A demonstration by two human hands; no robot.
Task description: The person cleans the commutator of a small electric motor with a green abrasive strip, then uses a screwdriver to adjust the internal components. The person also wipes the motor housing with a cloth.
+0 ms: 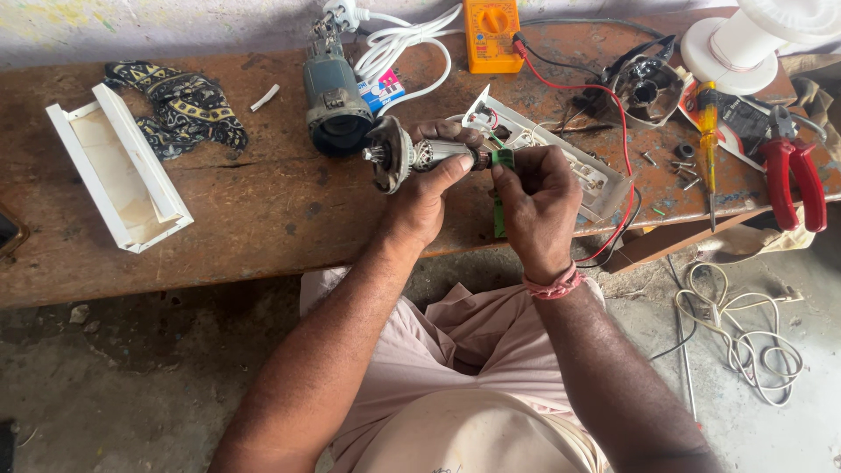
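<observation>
The left hand [423, 197] grips the armature [419, 158] around its windings, fingers curled under and thumb laid along the top, so the fan end points left and the shaft lies level above the bench [263, 219]; held that way the far end is open to the other hand. The right hand [536, 206] is closed in a pinch on a folded green strip [501, 159], pressing it against the armature's right end; the strip's tail hangs down below the fingers. The armature sits in the air just over the bench's near edge, close to the body; just behind it lies the grinder body [333, 105], its open mouth turned toward the person, with its white cord [399, 44] coiled behind. A white switch board [561, 153] lies under the hands; a yellow meter [492, 35] with a red lead [604, 96] stands behind; red pliers [793, 171] and a screwdriver [708, 131] rest to the right, within reach.
</observation>
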